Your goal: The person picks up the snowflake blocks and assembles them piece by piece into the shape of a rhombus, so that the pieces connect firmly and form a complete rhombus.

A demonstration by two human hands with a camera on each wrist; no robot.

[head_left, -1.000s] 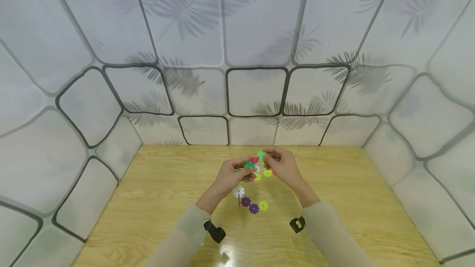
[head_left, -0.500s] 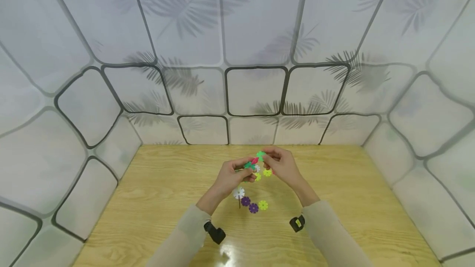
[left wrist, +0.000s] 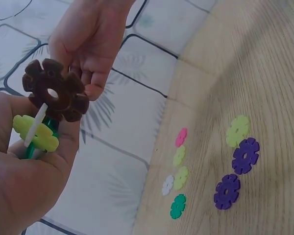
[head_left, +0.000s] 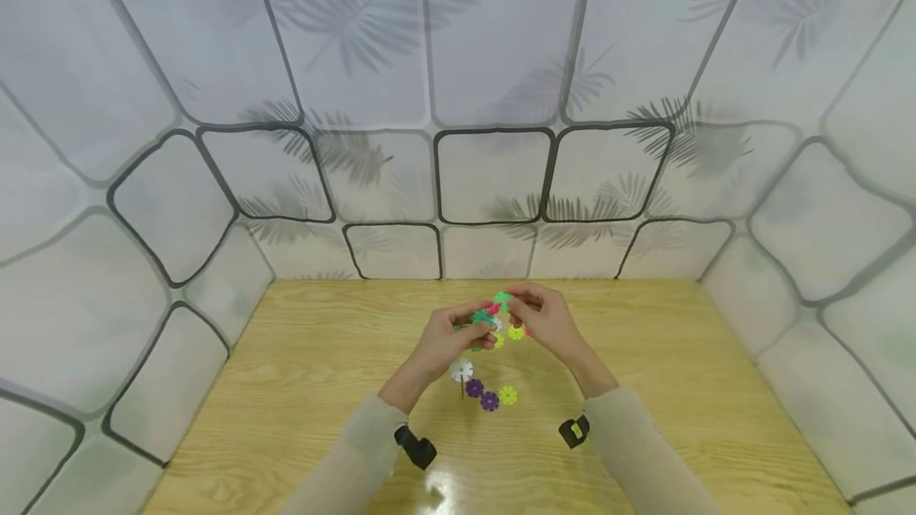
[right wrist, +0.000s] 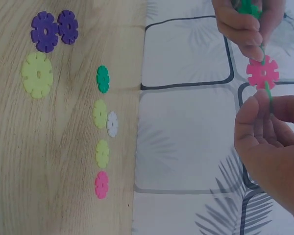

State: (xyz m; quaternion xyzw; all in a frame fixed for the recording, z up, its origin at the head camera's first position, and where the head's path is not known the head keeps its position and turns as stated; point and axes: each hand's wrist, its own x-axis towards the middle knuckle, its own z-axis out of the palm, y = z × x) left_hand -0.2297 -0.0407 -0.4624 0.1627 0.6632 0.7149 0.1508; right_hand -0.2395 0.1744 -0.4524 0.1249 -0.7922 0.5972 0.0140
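Note:
Snowflake discs, notched and joined by their slots, form a chain between my hands. My left hand [head_left: 447, 340] grips a green disc [head_left: 483, 317] in the chain. Below it hang a white disc [head_left: 461, 369] and, in the left wrist view, a brown disc [left wrist: 66, 100] and a yellow disc [left wrist: 22, 126]. My right hand [head_left: 549, 326] pinches a bright green disc [head_left: 502, 300] between thumb and fingers. A pink disc [right wrist: 255, 76] sits between the two green ones, and in the right wrist view both green edges meet it. Fingers hide part of the chain.
Loose discs lie flat on the wooden table [head_left: 308, 388]: two purple discs [right wrist: 44, 32] and a yellow disc [right wrist: 37, 75] nearer me. Farther off are a green disc [right wrist: 103, 79], a white disc [right wrist: 112, 124], two yellow discs [right wrist: 100, 114] and a pink disc [right wrist: 102, 184]. A patterned backdrop [head_left: 494, 177] surrounds the table.
Both hands keep their holds and stay almost in place. The pink disc and the left green disc shift very slightly between my fingers.

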